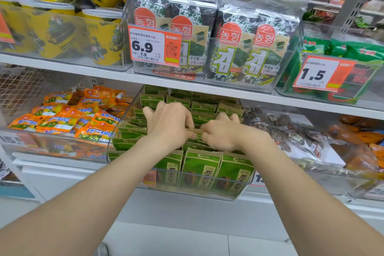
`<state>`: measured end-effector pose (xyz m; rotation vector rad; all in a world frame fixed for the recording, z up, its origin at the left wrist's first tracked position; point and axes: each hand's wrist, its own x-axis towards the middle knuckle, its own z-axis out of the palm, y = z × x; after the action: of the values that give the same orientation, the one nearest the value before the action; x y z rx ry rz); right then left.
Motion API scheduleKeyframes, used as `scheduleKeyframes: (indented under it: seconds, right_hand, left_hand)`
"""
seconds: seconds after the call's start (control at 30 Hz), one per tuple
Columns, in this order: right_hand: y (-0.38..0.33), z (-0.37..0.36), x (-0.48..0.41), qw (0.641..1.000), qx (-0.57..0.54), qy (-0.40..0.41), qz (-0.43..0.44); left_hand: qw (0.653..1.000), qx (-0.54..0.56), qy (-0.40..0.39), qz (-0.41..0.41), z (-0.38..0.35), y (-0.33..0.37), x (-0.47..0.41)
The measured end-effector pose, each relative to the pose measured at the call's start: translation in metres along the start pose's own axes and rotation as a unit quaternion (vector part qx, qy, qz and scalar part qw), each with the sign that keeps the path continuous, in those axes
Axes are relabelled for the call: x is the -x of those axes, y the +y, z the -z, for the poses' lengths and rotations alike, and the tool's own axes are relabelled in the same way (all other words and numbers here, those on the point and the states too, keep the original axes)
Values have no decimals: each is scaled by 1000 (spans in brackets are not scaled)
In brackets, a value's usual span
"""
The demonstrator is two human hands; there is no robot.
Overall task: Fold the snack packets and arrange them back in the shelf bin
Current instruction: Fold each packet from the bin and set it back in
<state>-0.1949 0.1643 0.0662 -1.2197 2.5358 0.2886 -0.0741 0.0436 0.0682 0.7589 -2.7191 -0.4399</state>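
Note:
A clear plastic shelf bin (207, 193) on the lower shelf is full of green snack packets (202, 169) standing in rows. Both hands reach into its middle. My left hand (169, 123) and my right hand (220, 135) meet over one green packet (197, 132), each pinching its brown top edge with curled fingers. The body of that packet is mostly hidden by my hands and by the row in front. More green packets (204, 107) fill the back of the bin.
Orange snack packets (68, 114) fill the bin to the left. Dark wrapped sweets (291, 131) lie in the bin to the right. The shelf above (104, 72) carries seaweed packs (234, 48), yellow tubs (62, 33) and orange price tags (154, 45).

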Motion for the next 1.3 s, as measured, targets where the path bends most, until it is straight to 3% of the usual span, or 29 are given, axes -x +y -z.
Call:
scheduleKeyframes:
  seconds: [0.07,0.17,0.23,0.33,0.57,0.73,0.8,0.97,1.07,1.2,1.3]
  right_hand:
    - [1,4,6,997,-65,37,29]
    - [11,5,11,964,-149,212,55]
    - [16,2,10,951,-137,273,49]
    - [14,4,7,951,-100,288,50]
    - [8,7,-15,968,-71,239,15]
    - [5,3,-11,939,14,345,3]
    - [6,3,-4,924,-12,383,19]
    - [12,-2,29,919,20,376,115]
    - [18,-1,51,860,16,493,130]
    - [19,7,81,715,-75,692,68]
    - [15,12,99,640,-189,744,28]
  left_hand:
    - [999,8,14,-36,2,-2,1]
    - [996,-11,-21,-84,6,-9,5]
    - [994,-24,-59,-85,6,-12,9]
    - [992,-32,-81,-94,6,-14,11]
    - [983,-45,-123,-125,8,-15,12]
    - [981,-49,-135,-129,9,-17,13]
    - [981,-60,-130,-134,8,-19,14]
    - [983,-58,-94,-146,7,-22,16]
    - [988,-15,-59,-142,11,-23,17]
    - [989,95,17,-110,22,-20,23]
    - [977,173,91,-85,30,-13,29]
